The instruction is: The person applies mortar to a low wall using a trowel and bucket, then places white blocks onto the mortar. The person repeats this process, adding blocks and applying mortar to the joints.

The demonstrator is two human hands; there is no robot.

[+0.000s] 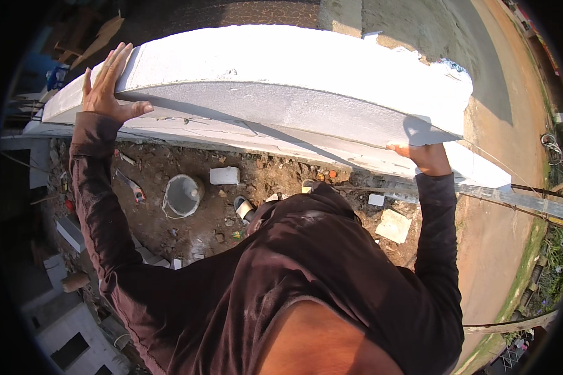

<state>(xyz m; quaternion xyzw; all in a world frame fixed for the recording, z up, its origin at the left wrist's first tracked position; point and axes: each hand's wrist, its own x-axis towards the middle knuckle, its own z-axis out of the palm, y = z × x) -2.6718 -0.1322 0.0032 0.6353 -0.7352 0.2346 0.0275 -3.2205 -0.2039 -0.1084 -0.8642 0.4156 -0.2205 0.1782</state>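
A long white building block (281,65) lies along the top of a white block wall (294,145), with a seam near its left end. My left hand (109,94) rests over the top edge at that seam, fingers spread and thumb against the near face. At the block's right end, my right hand (430,159) holds it by the lower edge. The thumb shows below the edge, while the other fingers are hidden by the block.
A pale bucket (182,195) with a handle stands on rubble-strewn soil below the wall. Near it lie a hand saw (131,186), a white block piece (224,175) and a pale slab (393,225). Metal bars (519,199) extend at right, beside a road (510,144).
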